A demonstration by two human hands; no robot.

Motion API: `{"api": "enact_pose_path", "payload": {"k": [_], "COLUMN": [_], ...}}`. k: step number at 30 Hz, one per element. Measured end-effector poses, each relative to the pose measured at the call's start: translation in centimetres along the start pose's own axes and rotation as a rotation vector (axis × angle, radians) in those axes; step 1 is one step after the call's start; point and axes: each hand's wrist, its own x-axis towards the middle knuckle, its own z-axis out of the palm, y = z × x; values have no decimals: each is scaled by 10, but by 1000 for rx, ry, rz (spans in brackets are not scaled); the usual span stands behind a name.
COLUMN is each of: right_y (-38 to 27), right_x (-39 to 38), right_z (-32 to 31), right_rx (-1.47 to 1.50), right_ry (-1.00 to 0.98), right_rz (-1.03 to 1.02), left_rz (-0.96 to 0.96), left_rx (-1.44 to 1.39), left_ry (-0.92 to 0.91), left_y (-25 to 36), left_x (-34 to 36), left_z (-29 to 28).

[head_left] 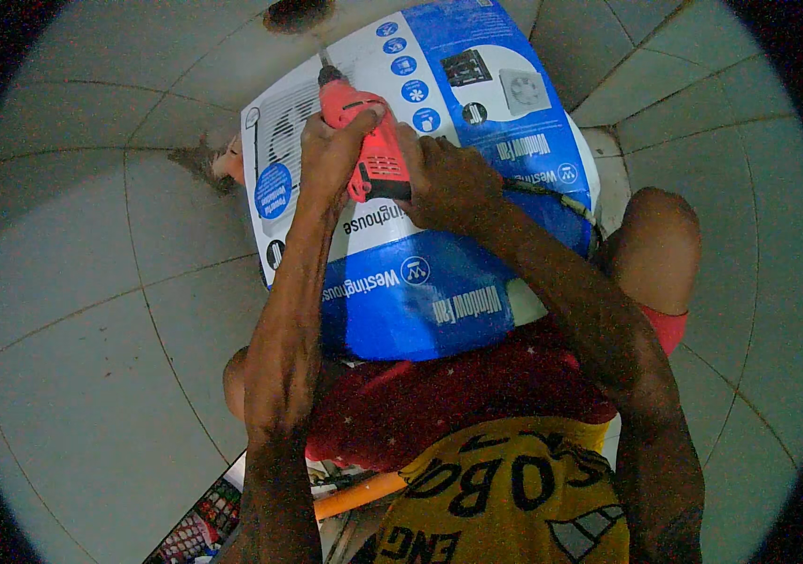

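A red power drill (385, 150) is held in both my hands, its black chuck and long thin bit aimed away from me. My left hand (326, 155) wraps the drill's left side, with the thumb across its top. At the drill's rear end, my right hand (453, 179) grips it from the right; the fingers' far side is hidden. Beneath the drill lies a blue and white cardboard box (477, 254) with a fan pictured on it, between my knees. The bit's tip comes close to a dark ragged hole (298, 14) in the tiled wall; whether it touches anything, I cannot tell.
A cord (552, 193) trails from my right hand over the box's right side. A pipe end (230, 162) sticks out of a broken tile spot on the left. Below are a dark crate (199, 526) of small items and an orange tube (364, 493). Tiles surround me.
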Motion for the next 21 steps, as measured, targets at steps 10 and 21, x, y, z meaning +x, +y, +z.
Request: {"api": "enact_pose_path", "payload": {"k": [10,21], "right_y": [0,-7], "right_x": [2,-3], "right_z": [1,-1], "right_rx": [-27,-63], "right_ry": [-76,18], "right_rz": [78,49], "left_rz": [13,63], "left_rx": [-70,68], "left_ry": [-30,-14], "left_y": [-7,-7], "left_x": [6,4], "left_z": [-1,-4]}}
